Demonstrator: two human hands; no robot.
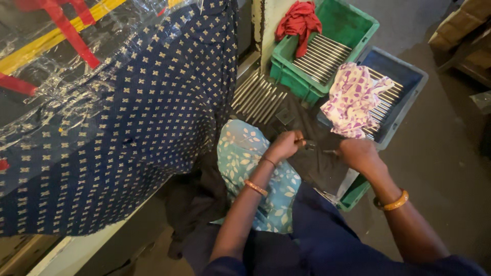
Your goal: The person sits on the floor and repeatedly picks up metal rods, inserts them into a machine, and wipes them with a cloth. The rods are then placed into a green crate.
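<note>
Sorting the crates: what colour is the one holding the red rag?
Green crate, with the red rag draped over its rim; head view.

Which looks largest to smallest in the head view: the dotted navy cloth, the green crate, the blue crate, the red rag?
1. Dotted navy cloth, though it hangs nearest the camera.
2. Green crate and blue crate: too alike to rank, both partly covered.
3. Red rag.

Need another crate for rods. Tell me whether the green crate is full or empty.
Neither: the green crate holds one layer of metal rods and a red cloth.
</note>
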